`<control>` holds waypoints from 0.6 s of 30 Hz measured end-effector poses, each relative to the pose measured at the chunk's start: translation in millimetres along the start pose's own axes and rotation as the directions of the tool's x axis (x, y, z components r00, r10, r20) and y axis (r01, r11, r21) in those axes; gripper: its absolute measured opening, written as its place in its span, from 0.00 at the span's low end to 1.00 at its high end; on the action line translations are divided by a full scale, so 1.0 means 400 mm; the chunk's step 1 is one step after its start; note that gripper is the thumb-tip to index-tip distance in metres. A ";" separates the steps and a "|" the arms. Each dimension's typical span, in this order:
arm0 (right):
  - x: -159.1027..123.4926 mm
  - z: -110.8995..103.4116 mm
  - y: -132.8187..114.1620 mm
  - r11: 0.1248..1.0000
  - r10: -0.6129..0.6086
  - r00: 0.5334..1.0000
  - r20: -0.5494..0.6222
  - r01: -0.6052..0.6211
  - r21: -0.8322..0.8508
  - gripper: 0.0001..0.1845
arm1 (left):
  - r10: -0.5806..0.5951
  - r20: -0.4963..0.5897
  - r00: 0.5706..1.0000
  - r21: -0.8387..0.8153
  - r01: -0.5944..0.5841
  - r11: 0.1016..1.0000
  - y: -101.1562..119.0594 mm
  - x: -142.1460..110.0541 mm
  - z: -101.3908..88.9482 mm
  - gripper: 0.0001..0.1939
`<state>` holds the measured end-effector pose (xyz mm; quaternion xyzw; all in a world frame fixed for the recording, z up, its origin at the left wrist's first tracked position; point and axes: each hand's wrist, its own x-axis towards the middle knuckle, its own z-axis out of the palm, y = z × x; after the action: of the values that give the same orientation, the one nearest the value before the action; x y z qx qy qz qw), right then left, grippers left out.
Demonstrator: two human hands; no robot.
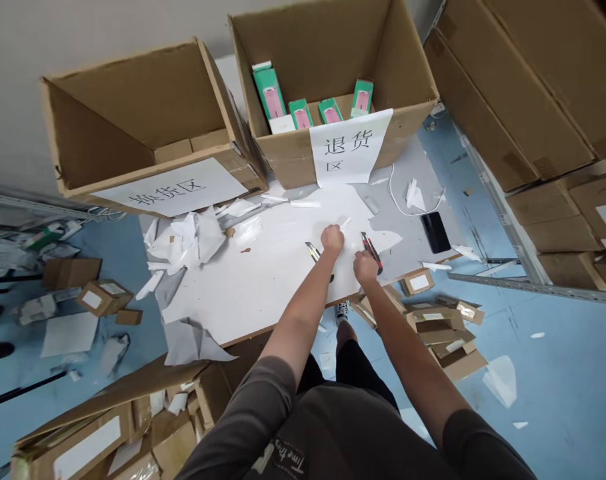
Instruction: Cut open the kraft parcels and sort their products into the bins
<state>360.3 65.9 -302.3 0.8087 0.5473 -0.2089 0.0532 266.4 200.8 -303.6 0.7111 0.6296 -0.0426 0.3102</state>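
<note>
Over the white-papered table (263,267), both my hands work close together near the front edge. My left hand (333,239) is closed, with a small white strip (345,225) sticking out past its fingers; its exact kind is unclear. A yellow and black utility knife (313,251) lies partly beneath my left forearm. My right hand (365,267) is also closed, and what its fingertips pinch is too small to make out. Right beside it, partly covered by the hand, is a red and black utility knife (371,249).
Two large cardboard boxes stand at the back: the left box (133,113) and the right box (287,157), which holds green-and-pink cartons (271,93). Crumpled paper (187,240) lies at left, a black phone (435,232) at right. Boxes (443,333) litter the floor; a shelf (513,233) flanks the right.
</note>
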 end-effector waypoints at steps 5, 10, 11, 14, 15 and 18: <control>0.035 -0.070 -0.033 0.998 -0.031 0.997 -0.073 0.035 0.048 0.18 | 0.067 -0.223 0.973 0.061 -0.055 0.997 -0.141 0.091 -0.148 0.13; 0.090 -0.129 -0.112 0.987 -0.105 0.975 -0.198 0.126 0.096 0.19 | 0.204 -0.100 0.974 0.097 -0.194 0.976 -0.255 0.195 -0.224 0.12; 0.100 -0.138 -0.132 0.984 -0.118 0.970 -0.211 0.143 0.104 0.19 | 0.207 -0.092 0.974 0.098 -0.198 0.975 -0.262 0.198 -0.222 0.13; 0.120 -0.161 -0.194 0.975 -0.150 0.958 -0.246 0.184 0.124 0.19 | 0.196 -0.088 0.977 0.096 -0.187 0.978 -0.269 0.166 -0.210 0.15; 0.125 -0.168 -0.215 0.972 -0.158 0.953 -0.257 0.196 0.127 0.19 | 0.196 -0.086 0.977 0.088 -0.189 0.978 -0.274 0.146 -0.212 0.15; 0.134 -0.186 -0.295 0.959 -0.203 0.935 -0.290 0.249 0.134 0.19 | 0.235 -0.080 0.969 0.048 -0.232 0.972 -0.325 0.075 -0.254 0.17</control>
<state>291.0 182.1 -239.2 0.7628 0.6194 -0.1454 -0.1157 119.2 279.1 -286.0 0.7871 0.5533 0.0125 0.2724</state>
